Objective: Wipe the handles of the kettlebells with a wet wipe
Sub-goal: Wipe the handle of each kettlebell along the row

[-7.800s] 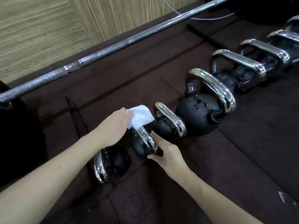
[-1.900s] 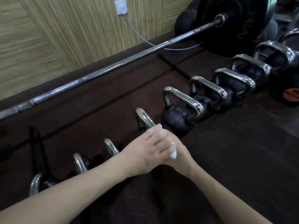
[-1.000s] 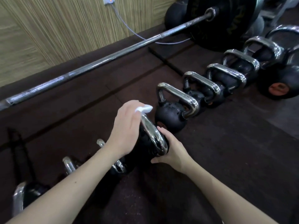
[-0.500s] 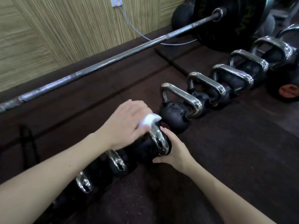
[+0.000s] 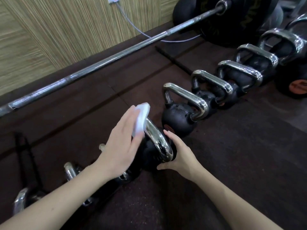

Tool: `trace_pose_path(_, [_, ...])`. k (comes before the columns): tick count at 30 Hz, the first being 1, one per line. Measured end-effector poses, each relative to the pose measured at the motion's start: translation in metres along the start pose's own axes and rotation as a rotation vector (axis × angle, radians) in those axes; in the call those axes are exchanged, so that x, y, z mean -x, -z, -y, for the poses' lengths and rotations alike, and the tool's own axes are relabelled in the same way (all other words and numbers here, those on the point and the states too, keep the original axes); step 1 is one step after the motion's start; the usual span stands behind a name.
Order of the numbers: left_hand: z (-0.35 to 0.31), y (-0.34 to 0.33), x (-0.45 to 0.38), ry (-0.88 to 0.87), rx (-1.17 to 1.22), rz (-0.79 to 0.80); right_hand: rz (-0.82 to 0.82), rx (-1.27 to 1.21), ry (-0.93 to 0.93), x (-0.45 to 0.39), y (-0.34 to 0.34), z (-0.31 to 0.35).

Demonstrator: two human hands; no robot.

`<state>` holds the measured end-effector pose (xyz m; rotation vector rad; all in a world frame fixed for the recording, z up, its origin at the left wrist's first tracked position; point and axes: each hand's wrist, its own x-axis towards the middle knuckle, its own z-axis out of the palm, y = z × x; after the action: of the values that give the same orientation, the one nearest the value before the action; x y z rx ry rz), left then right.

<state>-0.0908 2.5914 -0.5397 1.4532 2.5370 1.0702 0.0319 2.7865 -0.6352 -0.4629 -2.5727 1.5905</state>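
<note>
A row of black kettlebells with chrome handles runs from bottom left to top right across the dark rubber floor. My left hand (image 5: 122,143) presses a folded white wet wipe (image 5: 141,119) against the far end of one chrome handle (image 5: 158,141). My right hand (image 5: 178,154) cups the near side of that kettlebell's black body (image 5: 149,153), fingers against it below the handle. The neighbouring kettlebell (image 5: 178,120) stands just to the right, its handle bare. Smaller kettlebells (image 5: 70,171) lie to the left, partly hidden by my left forearm.
A long steel barbell (image 5: 103,61) lies on the floor behind the row, with black plates (image 5: 232,19) at its right end. A wood-grain wall (image 5: 66,30) carries a socket and a thin cable (image 5: 149,36). A dumbbell with an orange end cap (image 5: 297,86) sits at the right edge.
My left hand has slid the wipe up along the handle toward its far end. My right hand stays on the kettlebell's body. The camera has shifted slightly.
</note>
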Motion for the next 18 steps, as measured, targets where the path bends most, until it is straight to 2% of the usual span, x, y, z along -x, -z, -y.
trace_pose_path(2, [0.005, 0.003, 0.012, -0.265, -0.34, 0.045, 0.004, -0.003, -0.008, -0.001, -0.002, -0.005])
trace_pose_path(4, [0.006, -0.007, 0.016, -0.462, -0.548, 0.1, 0.019, -0.007, -0.02, -0.001, -0.002, -0.008])
trace_pose_path(7, [-0.009, -0.029, 0.013, -0.708, -0.73, 0.169, 0.029, 0.05, 0.002, -0.002, -0.003, -0.011])
trace_pose_path(9, [-0.017, -0.035, 0.006, -0.778, -0.845, 0.22, 0.031, 0.073, 0.0, -0.003, -0.004, -0.014])
trace_pose_path(11, [-0.022, -0.033, -0.005, -0.753, -0.833, 0.245, 0.019, 0.038, -0.018, -0.001, -0.005, -0.011])
trace_pose_path(13, [-0.024, -0.025, -0.02, -0.645, -0.741, 0.212, -0.003, -0.049, -0.042, 0.001, -0.003, -0.007])
trace_pose_path(16, [-0.003, -0.005, -0.044, -0.337, -0.494, 0.127, -0.005, -0.006, -0.002, 0.0, -0.002, -0.006])
trace_pose_path(18, [0.017, 0.006, -0.056, -0.083, -0.181, 0.102, 0.0, -0.016, 0.006, 0.0, 0.001, -0.001])
